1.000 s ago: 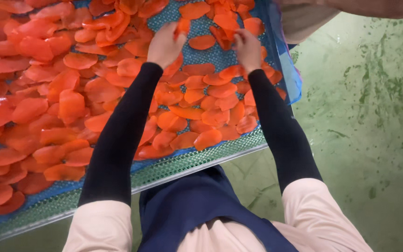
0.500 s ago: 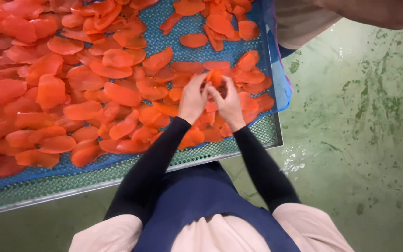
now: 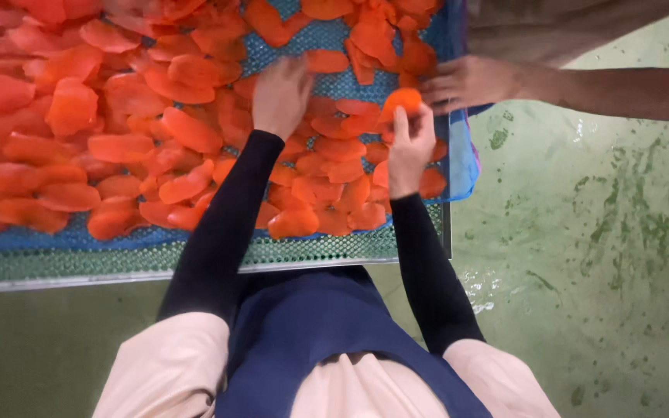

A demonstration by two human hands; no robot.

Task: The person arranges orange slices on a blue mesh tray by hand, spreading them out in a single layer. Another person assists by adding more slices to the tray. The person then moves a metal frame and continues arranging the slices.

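Right hand (image 3: 409,151) fingers pinch one orange slice (image 3: 401,101); left hand (image 3: 280,97) lies flat on slices. Co-worker's hand (image 3: 470,81) at 3 o'clock risks collision.

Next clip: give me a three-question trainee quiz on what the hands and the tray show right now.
1. True or false: the right hand holds an orange slice lifted off the pile.
2. The left hand is: A) hanging below the mesh tray; B) palm down on the slices over the blue netting; C) gripping the tray frame.
3. From which side does the other person's hand reach in?

Key: 1 true; 2 B; 3 from the right, at the tray's far corner.
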